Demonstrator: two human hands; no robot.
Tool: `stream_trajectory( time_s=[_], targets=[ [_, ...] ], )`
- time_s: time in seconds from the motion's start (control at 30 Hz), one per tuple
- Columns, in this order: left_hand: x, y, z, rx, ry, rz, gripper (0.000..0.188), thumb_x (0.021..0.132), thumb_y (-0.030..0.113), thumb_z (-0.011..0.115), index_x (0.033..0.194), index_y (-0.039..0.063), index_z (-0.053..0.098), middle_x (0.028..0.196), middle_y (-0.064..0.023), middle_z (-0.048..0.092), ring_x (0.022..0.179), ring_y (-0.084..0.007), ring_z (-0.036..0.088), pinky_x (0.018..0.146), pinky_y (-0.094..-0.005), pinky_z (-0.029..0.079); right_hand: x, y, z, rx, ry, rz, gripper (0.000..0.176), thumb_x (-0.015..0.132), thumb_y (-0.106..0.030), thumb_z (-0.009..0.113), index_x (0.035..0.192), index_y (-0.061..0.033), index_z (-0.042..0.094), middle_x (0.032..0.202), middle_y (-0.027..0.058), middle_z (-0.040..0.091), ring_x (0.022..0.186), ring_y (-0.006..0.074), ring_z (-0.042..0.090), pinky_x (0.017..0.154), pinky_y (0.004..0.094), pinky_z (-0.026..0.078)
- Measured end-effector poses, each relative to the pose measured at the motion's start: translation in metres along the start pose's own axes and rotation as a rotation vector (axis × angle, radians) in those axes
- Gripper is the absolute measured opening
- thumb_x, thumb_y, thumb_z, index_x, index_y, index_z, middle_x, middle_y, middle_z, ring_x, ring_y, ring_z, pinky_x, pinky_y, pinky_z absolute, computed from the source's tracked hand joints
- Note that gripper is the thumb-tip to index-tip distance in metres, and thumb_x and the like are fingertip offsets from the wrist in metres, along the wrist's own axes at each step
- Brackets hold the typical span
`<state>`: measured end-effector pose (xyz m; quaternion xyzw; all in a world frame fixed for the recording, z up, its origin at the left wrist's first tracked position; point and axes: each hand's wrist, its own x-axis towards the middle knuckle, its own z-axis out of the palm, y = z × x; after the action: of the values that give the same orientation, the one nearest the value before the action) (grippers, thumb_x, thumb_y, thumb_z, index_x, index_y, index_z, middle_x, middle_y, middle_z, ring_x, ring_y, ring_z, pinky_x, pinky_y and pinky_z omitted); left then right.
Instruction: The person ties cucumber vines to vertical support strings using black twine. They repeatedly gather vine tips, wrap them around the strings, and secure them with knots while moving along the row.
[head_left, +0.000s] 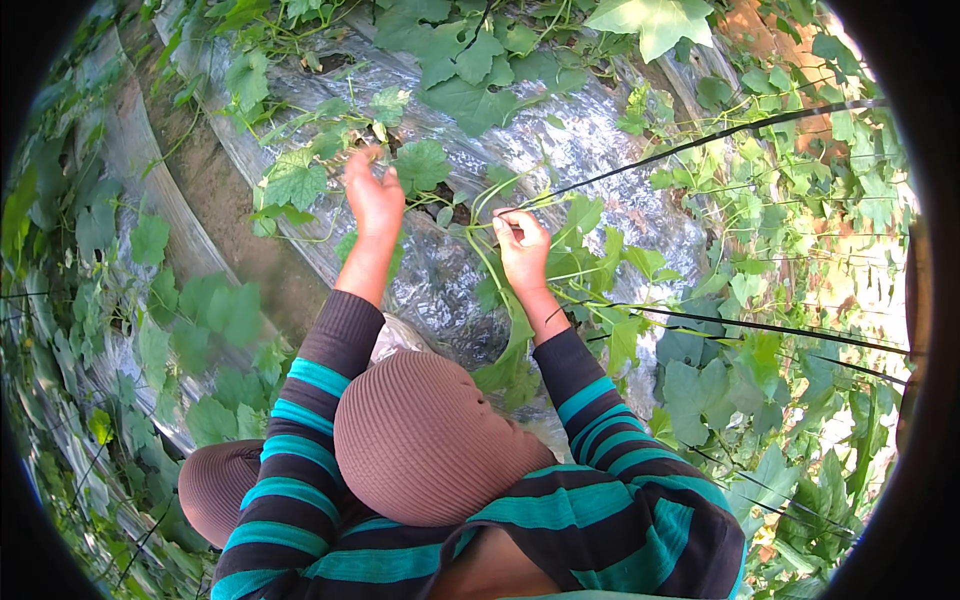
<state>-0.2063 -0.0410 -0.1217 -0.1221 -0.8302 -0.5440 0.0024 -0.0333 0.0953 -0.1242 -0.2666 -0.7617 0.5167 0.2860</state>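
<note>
My right hand (523, 244) pinches a black string (660, 156) between thumb and fingertips, beside thin green vine stems (480, 217). The string runs taut from those fingers up to the right edge of the view. My left hand (375, 191) is raised over the leafy vine on the left, its fingers partly curled and blurred, next to a lobed green leaf (421, 165). Whether anything lies between its fingertips I cannot tell. Several stems rise from a hole in the plastic mulch film (442, 289) between my hands.
More black strings (772, 326) cross the right side among climbing vines. A bare soil furrow (240, 217) runs along the left of the film-covered bed. Broad leaves (472, 101) lie ahead, and my bent knees (427, 442) are close below my hands.
</note>
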Motion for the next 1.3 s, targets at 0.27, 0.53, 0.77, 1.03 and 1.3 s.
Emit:
stream_trajectory(
  time_s=[0.27, 0.53, 0.77, 1.03, 1.3],
  targets=[
    [-0.045, 0.026, 0.041, -0.135, -0.834, 0.134, 0.059, 0.074, -0.004, 0.061, 0.126, 0.004, 0.036, 0.111, -0.0172, 0.059, 0.103, -0.0266, 0.057, 0.084, -0.0346, 0.046, 0.002, 0.002, 0.007, 0.014, -0.025, -0.003, 0.004, 0.081, -0.001, 0.061, 0.082, 0.0026, 0.059, 0.091, 0.0061, 0.063, 0.074, 0.0077, 0.055, 0.065, 0.0217, 0.046],
    [-0.060, 0.000, 0.065, -0.651, -0.755, -0.243, 0.017, 0.080, -0.008, 0.054, 0.094, -0.001, 0.057, 0.085, -0.0046, 0.063, 0.077, -0.0094, 0.058, 0.068, -0.0237, 0.049, -0.003, 0.006, 0.008, 0.176, 0.041, 0.262, 0.009, 0.080, -0.008, 0.064, 0.080, 0.0009, 0.061, 0.082, 0.0037, 0.061, 0.067, 0.0104, 0.057, 0.060, 0.0235, 0.048],
    [-0.062, 0.021, 0.051, -0.722, -0.846, -0.272, 0.015, 0.077, -0.006, 0.060, 0.090, -0.001, 0.063, 0.085, -0.0038, 0.064, 0.075, -0.0084, 0.058, 0.069, -0.0237, 0.048, -0.001, 0.027, 0.001, 0.218, -0.204, 0.500, 0.013, 0.084, -0.010, 0.062, 0.092, -0.0008, 0.059, 0.077, 0.0020, 0.061, 0.065, 0.0092, 0.057, 0.056, 0.0222, 0.049],
    [-0.056, 0.007, 0.059, -0.534, -0.806, -0.142, 0.008, 0.075, -0.004, 0.065, 0.081, 0.000, 0.062, 0.078, -0.0012, 0.063, 0.072, -0.0066, 0.056, 0.068, -0.0226, 0.046, 0.011, 0.018, -0.004, -0.094, 0.001, -0.054, 0.011, 0.075, 0.006, 0.059, 0.083, -0.0007, 0.058, 0.079, 0.0032, 0.058, 0.075, 0.0121, 0.055, 0.068, 0.0257, 0.046],
    [-0.057, 0.005, 0.059, -0.685, -0.733, -0.217, 0.008, 0.074, -0.005, 0.066, 0.077, 0.001, 0.061, 0.078, -0.0025, 0.064, 0.073, -0.0073, 0.057, 0.068, -0.0225, 0.047, -0.001, 0.018, 0.000, -0.106, 0.125, 0.144, 0.010, 0.082, -0.004, 0.059, 0.092, -0.0018, 0.057, 0.075, 0.0019, 0.058, 0.068, 0.0091, 0.056, 0.059, 0.0227, 0.045]
  ],
)
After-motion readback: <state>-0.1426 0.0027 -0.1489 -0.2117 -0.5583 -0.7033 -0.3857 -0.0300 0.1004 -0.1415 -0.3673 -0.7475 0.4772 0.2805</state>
